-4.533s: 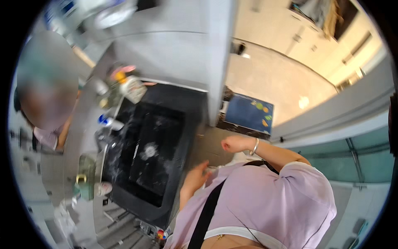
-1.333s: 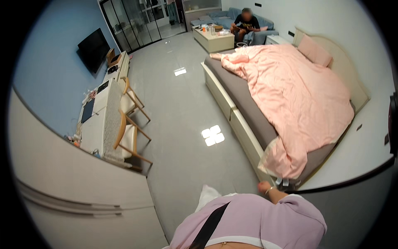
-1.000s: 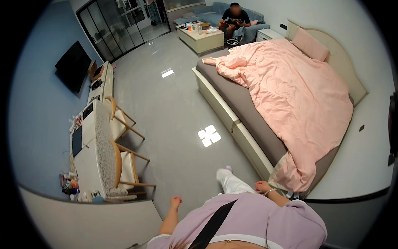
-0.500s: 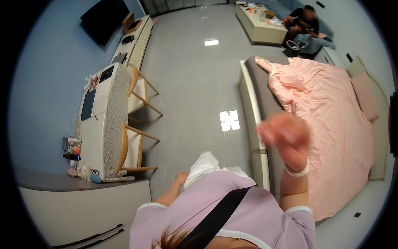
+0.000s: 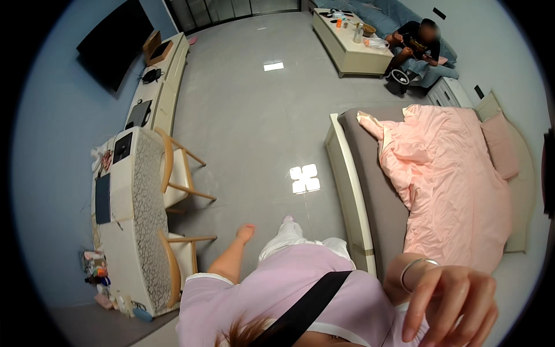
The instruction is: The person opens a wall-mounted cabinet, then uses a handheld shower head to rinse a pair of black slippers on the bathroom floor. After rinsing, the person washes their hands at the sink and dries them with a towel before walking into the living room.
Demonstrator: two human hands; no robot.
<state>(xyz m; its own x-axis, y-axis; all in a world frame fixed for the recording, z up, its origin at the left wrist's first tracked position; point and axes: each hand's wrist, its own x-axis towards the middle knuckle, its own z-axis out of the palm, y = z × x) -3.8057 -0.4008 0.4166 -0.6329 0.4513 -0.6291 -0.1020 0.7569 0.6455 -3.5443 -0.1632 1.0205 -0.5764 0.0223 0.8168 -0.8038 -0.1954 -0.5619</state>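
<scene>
My right hand (image 5: 454,301) is raised close to the lower right, with a silver bangle at the wrist. Its fingers are bent but apart, and nothing is in them. It is seen over the near end of the pink quilt (image 5: 445,196), not visibly gripping it. Out to my left side hangs my left hand (image 5: 246,232), above the grey floor. Its fingers look curled in, with nothing showing in them. The nearest thing to it is a wooden chair (image 5: 184,257) by the white table (image 5: 124,220).
The bed's cream footboard (image 5: 347,185) runs along my right. To the left, a second chair (image 5: 178,173) sticks out from the table. A low cabinet (image 5: 167,87) lines the wall under a black television (image 5: 114,43). Far right, a person (image 5: 417,43) sits near a coffee table (image 5: 352,49).
My right hand has swung from over the bed toward me and down to the lower right. My left arm has moved forward and outward. The room has shifted in view.
</scene>
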